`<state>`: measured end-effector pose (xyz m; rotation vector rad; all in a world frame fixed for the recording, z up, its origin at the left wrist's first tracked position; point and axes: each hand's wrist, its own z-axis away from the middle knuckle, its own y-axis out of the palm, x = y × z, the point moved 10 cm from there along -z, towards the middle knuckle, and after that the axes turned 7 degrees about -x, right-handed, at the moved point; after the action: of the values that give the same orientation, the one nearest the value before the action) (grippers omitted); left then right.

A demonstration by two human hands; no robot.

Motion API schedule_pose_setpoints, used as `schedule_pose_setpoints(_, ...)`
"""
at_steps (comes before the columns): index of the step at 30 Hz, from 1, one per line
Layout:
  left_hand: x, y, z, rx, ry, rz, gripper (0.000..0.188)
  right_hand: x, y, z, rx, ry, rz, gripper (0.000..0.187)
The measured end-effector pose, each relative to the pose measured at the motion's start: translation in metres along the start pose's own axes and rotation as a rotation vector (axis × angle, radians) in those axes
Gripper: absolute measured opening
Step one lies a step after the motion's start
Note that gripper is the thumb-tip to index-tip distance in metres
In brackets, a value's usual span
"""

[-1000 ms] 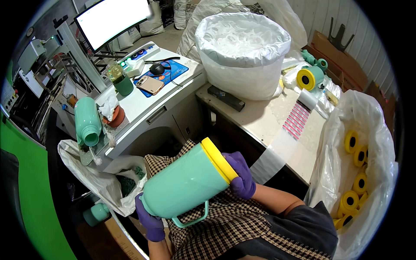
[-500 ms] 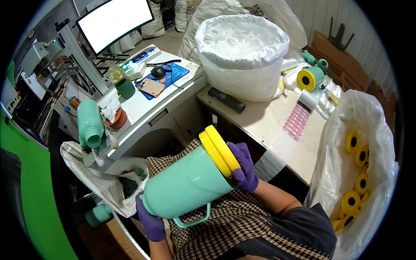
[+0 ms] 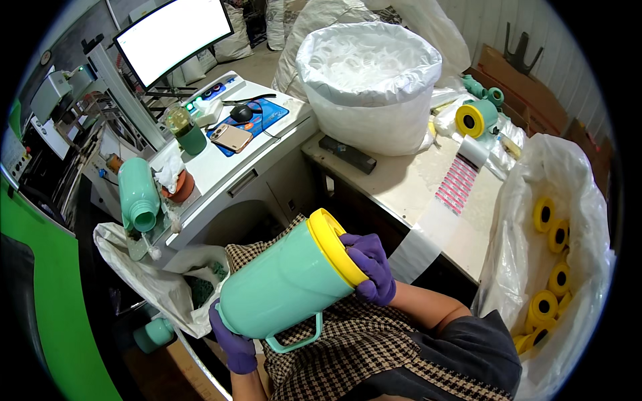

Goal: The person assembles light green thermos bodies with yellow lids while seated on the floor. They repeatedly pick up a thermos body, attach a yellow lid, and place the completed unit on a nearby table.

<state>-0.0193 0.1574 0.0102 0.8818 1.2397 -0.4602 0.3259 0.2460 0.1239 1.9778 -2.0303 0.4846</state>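
A mint-green jug (image 3: 277,284) lies tilted across my lap, its mouth end up to the right and its handle (image 3: 301,336) on the near side. My left hand (image 3: 233,342), in a purple glove, is wrapped round the jug's base; some of its fingers are hidden behind it. At the other end a yellow lid (image 3: 332,247) sits over the mouth. Gripping that lid by its top and rim is my right hand (image 3: 372,269), also gloved in purple. No screw threads show below the lid's edge.
At right stands a plastic-lined bag (image 3: 498,267) holding several yellow lids (image 3: 542,307). A large white bag of clear rings (image 3: 368,100) and a strip of pink labels (image 3: 457,185) rest on the table. Another green jug (image 3: 138,194) lies on the left desk, near a phone (image 3: 231,136).
The yellow lid has moved down onto the jug's mouth, and its threads, visible before, are now covered. My right hand has shifted slightly down and left with it. My left hand stays at the base.
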Motion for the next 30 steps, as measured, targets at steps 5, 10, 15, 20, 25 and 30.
schedule_pose_setpoints(5, -0.029, 0.005, -0.005, -0.007, 0.169, -0.165, 0.030, -0.005, 0.008, -0.006, 0.113, 0.065, -0.262, 0.069)
schedule_pose_setpoints(10, -0.053, 0.026, 0.004, 0.031, 0.431, -0.354, 0.026, -0.023, 0.012, -0.026, 0.242, 0.260, -0.341, 0.093)
schedule_pose_setpoints(15, -0.057, 0.031, 0.006, 0.049, 0.224, -0.172, 0.024, -0.038, -0.002, -0.048, 0.056, 0.314, -0.450, 0.072)
schedule_pose_setpoints(20, -0.060, 0.046, 0.013, 0.126, 0.473, -0.214, 0.032, -0.040, 0.011, -0.043, 0.010, 0.375, -0.500, 0.091)
schedule_pose_setpoints(25, -0.049, 0.036, 0.002, 0.124, 0.276, -0.222, 0.034, -0.055, -0.014, -0.041, -0.023, 0.482, -0.448, 0.102)
schedule_pose_setpoints(30, -0.050, 0.057, 0.022, 0.161, 0.502, -0.535, 0.034, -0.056, -0.022, -0.008, -0.018, 0.476, -0.407, 0.079)
